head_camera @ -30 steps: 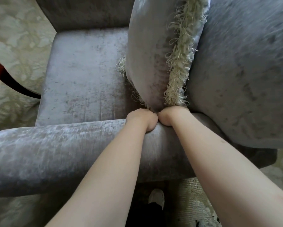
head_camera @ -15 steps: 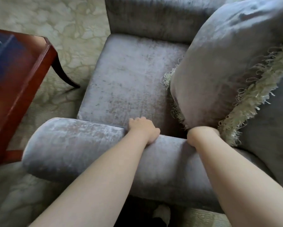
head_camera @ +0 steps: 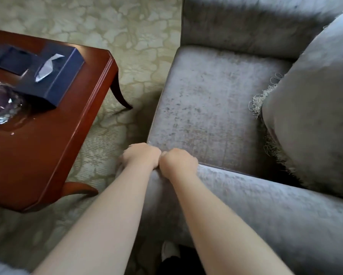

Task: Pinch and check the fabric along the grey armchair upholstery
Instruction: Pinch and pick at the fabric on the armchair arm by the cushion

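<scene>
The grey velvet armchair fills the right half of the head view, with its seat cushion [head_camera: 206, 108] and its near armrest [head_camera: 265, 205] running toward the lower right. Side by side at the front end of that armrest are my left hand [head_camera: 141, 157] and my right hand [head_camera: 177, 162], knuckles touching. Both have their fingers curled over the armrest's top, gripping the grey fabric. The fingertips are hidden behind the knuckles.
A grey fringed pillow [head_camera: 313, 108] leans at the right of the seat. A red-brown wooden side table [head_camera: 53, 147] stands at the left, holding a dark blue tissue box [head_camera: 53, 76] and a glass bowl [head_camera: 0, 104]. Patterned carpet [head_camera: 111, 30] lies between.
Both hands have slid along the armrest from the pillow end to its front end. They parted midway and are together again. The view swung left, bringing the side table in.
</scene>
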